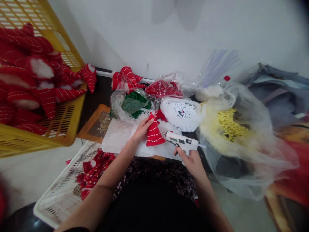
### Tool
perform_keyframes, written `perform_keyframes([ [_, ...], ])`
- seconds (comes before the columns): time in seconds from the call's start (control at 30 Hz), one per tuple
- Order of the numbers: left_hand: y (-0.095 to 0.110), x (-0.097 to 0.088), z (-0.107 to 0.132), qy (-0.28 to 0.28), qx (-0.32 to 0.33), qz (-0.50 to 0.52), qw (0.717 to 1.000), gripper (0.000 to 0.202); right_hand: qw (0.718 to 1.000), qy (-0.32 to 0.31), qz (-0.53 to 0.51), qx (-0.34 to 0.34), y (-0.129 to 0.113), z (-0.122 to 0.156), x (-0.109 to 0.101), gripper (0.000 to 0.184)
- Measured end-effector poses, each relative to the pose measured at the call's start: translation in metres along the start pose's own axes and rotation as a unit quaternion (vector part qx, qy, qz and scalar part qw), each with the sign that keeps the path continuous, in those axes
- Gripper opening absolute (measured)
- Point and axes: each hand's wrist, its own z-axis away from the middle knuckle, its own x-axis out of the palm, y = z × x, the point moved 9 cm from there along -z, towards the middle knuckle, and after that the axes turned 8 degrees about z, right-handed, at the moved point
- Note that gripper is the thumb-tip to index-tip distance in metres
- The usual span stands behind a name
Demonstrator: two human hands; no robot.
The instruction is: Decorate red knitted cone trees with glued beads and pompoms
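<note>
My left hand [144, 129] pinches the top of a small red fabric cone [154, 136] with white stitched stripes, which stands on a white sheet of paper [118, 138]. My right hand [190, 162] grips a white hot glue gun [182, 141], its nozzle pointing left at the cone and a short gap away from it. A glue stick pokes out of the gun's rear end. A small red piece [161, 116] lies just beyond the cone.
A yellow crate [70, 109] of red striped cones with white stuffing stands at left, and a white crate [58, 193] holds more below it. Plastic bags of green pompoms [134, 104], white beads [181, 112] and yellow beads [229, 125] crowd the far side.
</note>
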Motion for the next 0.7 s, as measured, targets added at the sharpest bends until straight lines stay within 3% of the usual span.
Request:
perform_keyframes([
  [0.53, 0.004, 0.005, 0.004, -0.002, -0.011, 0.048, 0.999, 0.055, 0.999, -0.028, 0.02, 0.006, 0.009, -0.001, 0.006, 0.045],
  [0.6, 0.005, 0.006, 0.005, 0.0, -0.013, 0.051, 0.999, 0.056, 0.999, -0.01, 0.039, -0.006, 0.01, -0.001, 0.001, 0.043],
  [0.7, 0.006, 0.007, 0.006, 0.001, -0.014, 0.045, 0.999, 0.061, 0.993, 0.074, 0.075, -0.043, 0.003, 0.001, -0.017, 0.036],
])
